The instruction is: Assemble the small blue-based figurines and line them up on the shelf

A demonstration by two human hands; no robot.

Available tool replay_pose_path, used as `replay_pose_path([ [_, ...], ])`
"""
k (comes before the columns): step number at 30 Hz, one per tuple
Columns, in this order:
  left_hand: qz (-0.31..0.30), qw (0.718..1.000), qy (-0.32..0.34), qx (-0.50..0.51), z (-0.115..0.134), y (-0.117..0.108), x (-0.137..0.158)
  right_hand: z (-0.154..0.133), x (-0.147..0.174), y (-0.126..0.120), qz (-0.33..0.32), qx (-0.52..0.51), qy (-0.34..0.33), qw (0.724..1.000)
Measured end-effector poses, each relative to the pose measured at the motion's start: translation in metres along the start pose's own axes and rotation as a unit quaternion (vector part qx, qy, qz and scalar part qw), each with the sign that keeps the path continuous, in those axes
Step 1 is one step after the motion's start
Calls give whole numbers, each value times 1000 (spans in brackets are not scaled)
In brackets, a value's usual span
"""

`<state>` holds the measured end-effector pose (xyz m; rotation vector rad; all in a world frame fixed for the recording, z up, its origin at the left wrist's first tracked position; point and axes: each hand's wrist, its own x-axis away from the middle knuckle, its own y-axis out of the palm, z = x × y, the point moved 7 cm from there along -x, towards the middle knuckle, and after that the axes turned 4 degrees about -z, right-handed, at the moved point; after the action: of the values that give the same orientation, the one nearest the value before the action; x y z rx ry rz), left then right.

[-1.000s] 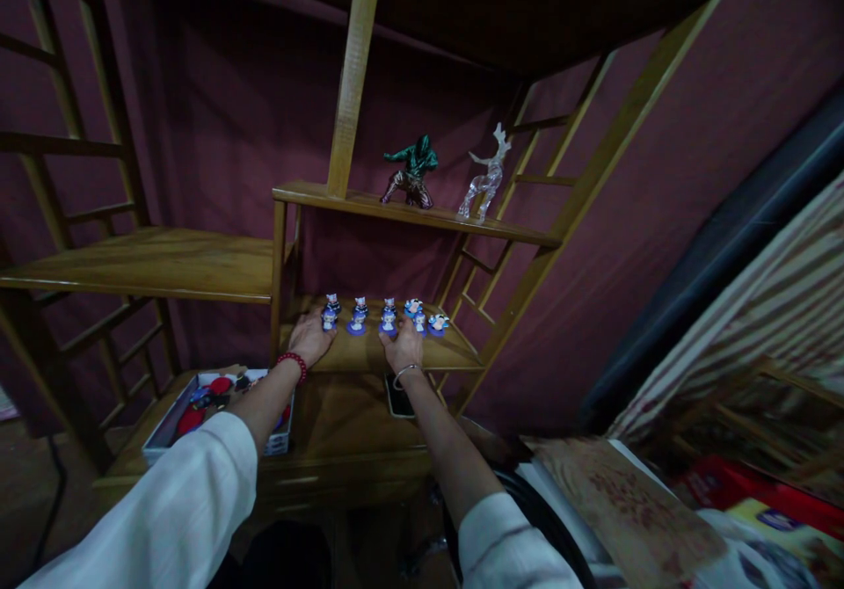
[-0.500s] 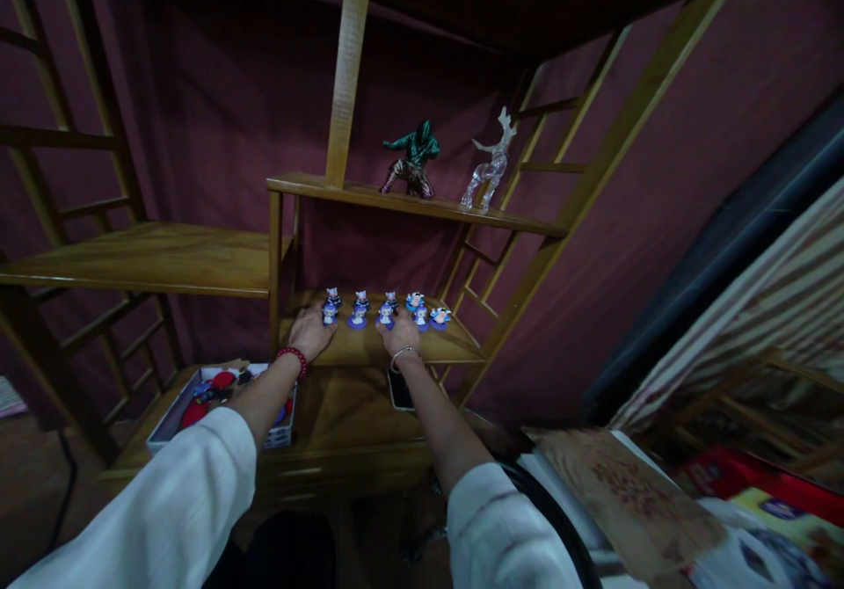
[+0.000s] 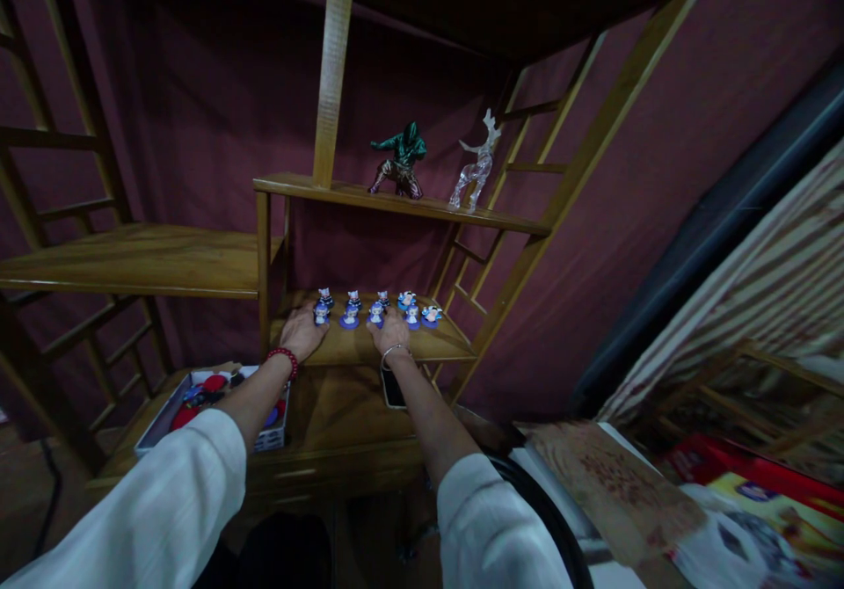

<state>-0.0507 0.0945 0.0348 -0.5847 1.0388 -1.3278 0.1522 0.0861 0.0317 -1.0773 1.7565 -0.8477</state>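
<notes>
Head view: I see my left hand (image 3: 301, 332) and right hand (image 3: 390, 334) resting flat and unclenched on the low shelf (image 3: 454, 349), fingertips touching the front small figurines (image 3: 375, 309). Risk, as I judge it: a careless nudge topples the close-set rows behind.

Shelf unit (image 3: 369, 353): varnished wood, smooth, mid-gloss, grain visible on the upright post (image 3: 331, 61). Small figures (image 3: 375, 309): glossy painted plastic on blue bases. Green figure (image 3: 399, 160): metallic-sheen finish, looks like plastic or resin, can't tell which. Deer (image 3: 476, 163): clear, glassy, either glass or acrylic. Backdrop (image 3: 211, 114): matt maroon cloth, faint weave. Sleeves (image 3: 171, 510): white cloth, smooth, matt. Left wrist bracelet (image 3: 285, 356): glossy red beads. Right wrist bangle (image 3: 390, 352): thin shiny metal. Tray (image 3: 217, 400): white plastic. Phone (image 3: 393, 389): glossy black face.
</notes>
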Motion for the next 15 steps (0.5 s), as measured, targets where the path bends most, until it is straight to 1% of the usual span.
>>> replay_pose_path([
  [9, 1, 1000, -3, -7, 1, -1, 1, -1, 0, 0, 25, -15, -4, 1000],
  [12, -3, 1000, -4, -10, 1, 0, 0, 7, 8, -6, 57, -56, -8, 997],
  [15, -4, 1000, -8, -14, 0, 1, 0, 26, 19, -19, 108, -85, 10, 990],
])
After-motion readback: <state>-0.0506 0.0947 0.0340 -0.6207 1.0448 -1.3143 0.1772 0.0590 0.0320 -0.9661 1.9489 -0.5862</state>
